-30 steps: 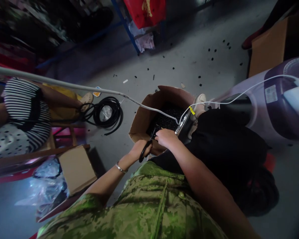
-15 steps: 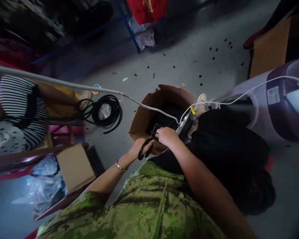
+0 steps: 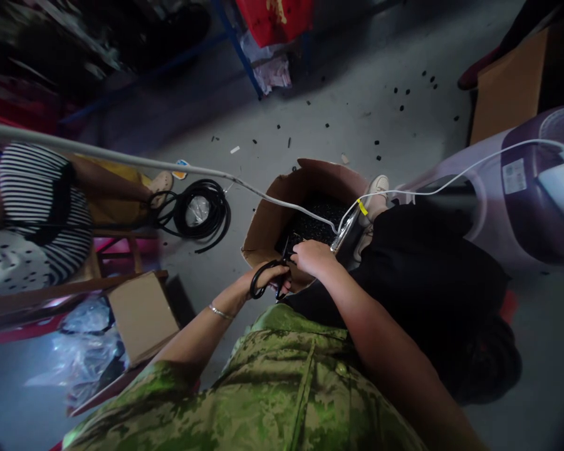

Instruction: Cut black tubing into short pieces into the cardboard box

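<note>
- At the near edge of the carton: black-handled scissors, handles parted, gripped by the left hand.
- Beside them: right hand, fingers curled together; what it pinches cannot be told.

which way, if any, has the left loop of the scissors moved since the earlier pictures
Yes: the scissors' left loop has swung left in view against the open cardboard box.
</note>
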The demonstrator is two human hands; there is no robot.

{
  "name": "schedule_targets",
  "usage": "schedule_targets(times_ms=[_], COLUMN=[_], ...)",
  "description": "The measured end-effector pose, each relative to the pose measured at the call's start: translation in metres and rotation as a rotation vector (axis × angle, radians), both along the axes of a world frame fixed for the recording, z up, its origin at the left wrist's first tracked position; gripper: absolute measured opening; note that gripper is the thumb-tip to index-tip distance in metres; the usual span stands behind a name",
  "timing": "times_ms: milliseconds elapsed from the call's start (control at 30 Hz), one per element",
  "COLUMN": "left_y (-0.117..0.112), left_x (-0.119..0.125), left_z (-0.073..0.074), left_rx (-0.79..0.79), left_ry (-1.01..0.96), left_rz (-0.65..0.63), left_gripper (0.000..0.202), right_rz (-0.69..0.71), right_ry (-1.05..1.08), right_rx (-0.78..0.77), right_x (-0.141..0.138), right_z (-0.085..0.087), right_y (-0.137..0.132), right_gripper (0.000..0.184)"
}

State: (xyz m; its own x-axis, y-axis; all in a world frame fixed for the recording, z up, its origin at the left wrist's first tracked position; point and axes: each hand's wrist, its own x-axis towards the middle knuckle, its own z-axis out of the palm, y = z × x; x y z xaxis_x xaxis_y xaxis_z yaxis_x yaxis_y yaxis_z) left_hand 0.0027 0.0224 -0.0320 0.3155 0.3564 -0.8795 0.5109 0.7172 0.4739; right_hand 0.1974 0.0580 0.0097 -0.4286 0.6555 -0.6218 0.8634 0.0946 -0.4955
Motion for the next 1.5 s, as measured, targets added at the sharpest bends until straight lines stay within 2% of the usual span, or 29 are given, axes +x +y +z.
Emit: schedule_targets(times_ms=[100, 200, 300, 467, 767, 900, 1000, 1133, 1333, 1500], left_y=[0.001, 0.005, 0.008, 0.009, 0.008, 0.011, 0.013, 0.013, 0.012, 0.011], left_x=[0.000, 0.002, 0.004, 0.000, -0.002, 0.000, 0.003, 0.006, 0.006, 0.004], left_z=[0.001, 0.004, 0.005, -0.001, -0.005, -0.002, 0.005, 0.013, 0.010, 0.010], left_rx=[0.043, 0.111, 0.195, 0.209, 0.226, 0.227, 0.282, 0.372, 0.511, 0.608], left_ry=[-0.005, 0.002, 0.034, 0.057, 0.068, 0.137, 0.217, 0.298, 0.355, 0.387], left_rz=[-0.028, -0.109, -0.172, -0.152, -0.161, -0.195, -0.285, -0.441, -0.634, -0.722], left_gripper=[0.041, 0.033, 0.032, 0.035, 0.032, 0.028, 0.024, 0.029, 0.038, 0.047], right_rz=[-0.016, -0.050, -0.085, -0.149, -0.136, -0.119, -0.066, -0.025, -0.038, -0.025], right_ry=[0.004, -0.001, -0.001, -0.019, -0.015, -0.004, -0.005, -0.008, -0.018, -0.022], right_rx=[0.000, -0.003, 0.004, 0.055, 0.044, 0.059, 0.033, 0.018, 0.007, 0.014], right_x=[-0.001, 0.000, 0.000, 0.002, 0.002, 0.001, 0.001, 0.000, 0.000, 0.000], right_z=[-0.001, -0.002, -0.002, -0.001, -0.002, -0.002, 0.000, 0.002, 0.000, -0.003], right_y=[0.000, 0.001, 0.000, 0.000, 0.000, 0.000, 0.000, 0.001, 0.001, 0.000], right_gripper=[0.034, 0.033, 0.033, 0.034, 0.034, 0.035, 0.035, 0.036, 0.036, 0.036])
